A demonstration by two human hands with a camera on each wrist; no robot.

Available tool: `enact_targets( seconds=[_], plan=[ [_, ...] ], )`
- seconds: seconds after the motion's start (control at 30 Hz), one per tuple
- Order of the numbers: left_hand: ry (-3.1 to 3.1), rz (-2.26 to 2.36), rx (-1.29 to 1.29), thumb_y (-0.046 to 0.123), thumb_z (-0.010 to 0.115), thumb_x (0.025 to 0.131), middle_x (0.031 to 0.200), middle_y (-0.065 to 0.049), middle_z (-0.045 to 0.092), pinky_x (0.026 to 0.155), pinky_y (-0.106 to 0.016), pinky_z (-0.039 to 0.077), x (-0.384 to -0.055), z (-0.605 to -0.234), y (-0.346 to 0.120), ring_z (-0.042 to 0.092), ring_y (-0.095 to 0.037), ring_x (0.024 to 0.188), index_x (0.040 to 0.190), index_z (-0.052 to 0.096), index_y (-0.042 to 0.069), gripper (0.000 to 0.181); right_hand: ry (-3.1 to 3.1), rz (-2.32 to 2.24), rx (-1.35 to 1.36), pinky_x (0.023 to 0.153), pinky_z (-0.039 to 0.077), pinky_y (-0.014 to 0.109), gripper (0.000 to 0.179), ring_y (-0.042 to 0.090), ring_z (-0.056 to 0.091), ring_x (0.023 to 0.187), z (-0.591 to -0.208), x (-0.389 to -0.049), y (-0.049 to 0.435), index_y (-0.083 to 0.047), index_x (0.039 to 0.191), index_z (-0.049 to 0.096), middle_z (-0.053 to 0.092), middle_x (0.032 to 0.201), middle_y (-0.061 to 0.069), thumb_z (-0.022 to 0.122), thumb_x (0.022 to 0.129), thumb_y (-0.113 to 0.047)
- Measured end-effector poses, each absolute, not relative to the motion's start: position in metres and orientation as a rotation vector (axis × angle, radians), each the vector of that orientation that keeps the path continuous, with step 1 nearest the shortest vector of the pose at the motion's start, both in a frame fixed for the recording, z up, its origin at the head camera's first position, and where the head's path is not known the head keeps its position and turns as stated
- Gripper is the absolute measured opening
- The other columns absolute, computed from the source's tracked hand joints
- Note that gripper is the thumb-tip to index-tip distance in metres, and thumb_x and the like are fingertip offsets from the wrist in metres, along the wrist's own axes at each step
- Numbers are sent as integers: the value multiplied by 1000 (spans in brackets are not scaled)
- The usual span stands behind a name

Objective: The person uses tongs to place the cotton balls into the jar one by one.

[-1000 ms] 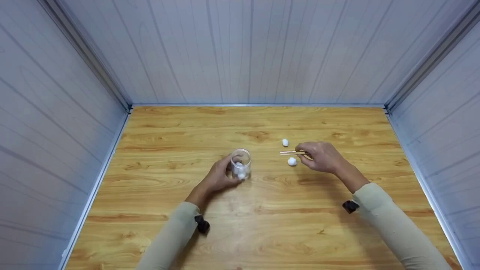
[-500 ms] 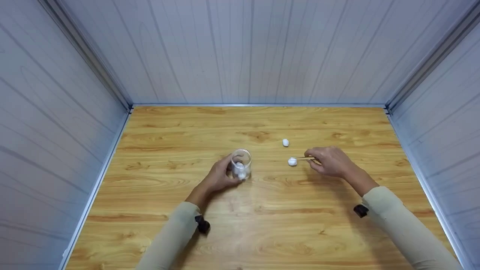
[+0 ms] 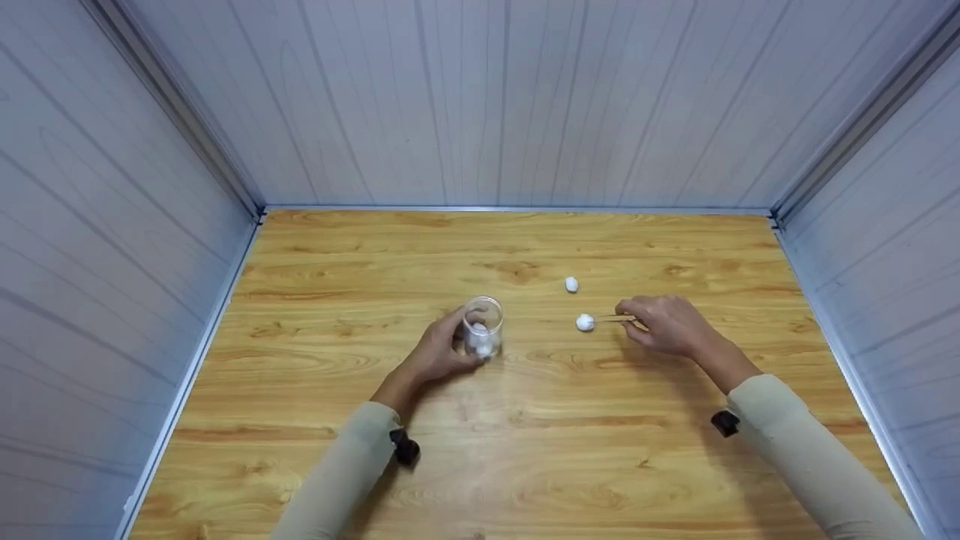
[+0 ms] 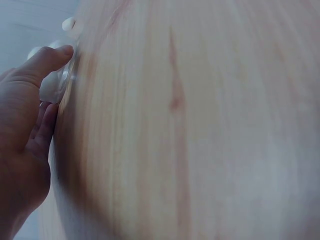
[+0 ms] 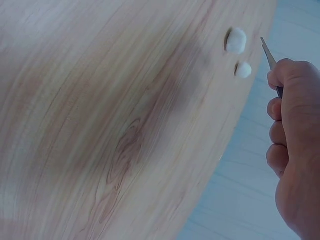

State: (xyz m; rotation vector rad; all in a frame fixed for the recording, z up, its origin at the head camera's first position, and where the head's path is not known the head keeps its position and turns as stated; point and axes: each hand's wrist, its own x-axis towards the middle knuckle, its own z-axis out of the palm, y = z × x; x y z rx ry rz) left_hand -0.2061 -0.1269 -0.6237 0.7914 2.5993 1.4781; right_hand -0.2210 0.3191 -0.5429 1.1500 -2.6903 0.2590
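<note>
My left hand [image 3: 442, 351] grips a clear glass jar [image 3: 484, 319] standing on the table, with several white cotton balls [image 3: 480, 346] inside. Thumb and fingers wrap the jar's side in the left wrist view, where part of the jar [image 4: 62, 82] is covered. Between thumb and fingertips my right hand [image 3: 664, 324] pinches a pair of tweezers [image 3: 615, 318]. Their tips reach the right side of a cotton ball [image 3: 584, 322] lying on the table. A second cotton ball [image 3: 571, 284] lies a little farther back. The right wrist view shows the tweezers [image 5: 268, 53] slim and pointed, tips close together.
The wood-grain table [image 3: 517, 450] is bounded by pale panel walls [image 3: 480, 105] at the back and both sides. A metal strip [image 3: 517, 209] runs along the back edge. A small black device [image 3: 405, 448] sits at the left cuff, another [image 3: 724, 423] at the right.
My right hand has moved right and slightly toward me, bringing the tweezer tips from between the two cotton balls to the nearer one. The left hand and jar have stayed put.
</note>
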Motion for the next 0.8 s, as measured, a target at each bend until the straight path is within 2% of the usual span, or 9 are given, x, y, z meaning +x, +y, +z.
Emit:
enact_targets(
  seconds=[0.27, 0.4, 0.53, 0.8],
  plan=[
    [2612, 1472, 851, 24, 95, 86, 133, -12, 73, 97, -35, 55, -218, -649, -131, 67, -20, 111, 158, 56, 18, 82, -2614, 131, 1208, 47, 49, 34, 22, 15, 53, 49, -550, -223, 320, -10, 113, 77, 83, 95, 10, 87, 94, -11],
    [2588, 1487, 830, 26, 96, 86, 135, -15, 72, 99, -38, 57, -216, -645, -130, 68, -23, 112, 162, 54, 19, 87, -2545, 137, 1220, 45, 46, 33, 24, 14, 50, 47, -556, -225, 323, -9, 110, 76, 81, 90, 10, 89, 90, -9],
    [2595, 1486, 782, 28, 97, 85, 135, -13, 72, 100, -35, 55, -214, -642, -130, 68, -20, 112, 164, 53, 20, 91, -2502, 150, 1219, 44, 45, 32, 27, 13, 49, 47, -561, -226, 324, -9, 109, 75, 81, 90, 9, 91, 88, -9],
    [2576, 1524, 823, 22, 97, 84, 130, -11, 72, 95, -31, 55, -215, -642, -130, 67, -18, 107, 153, 60, 17, 78, -2517, 171, 1215, 46, 48, 35, 25, 11, 48, 49, -567, -227, 322, -9, 109, 76, 82, 91, 10, 89, 88, -10]
  ],
)
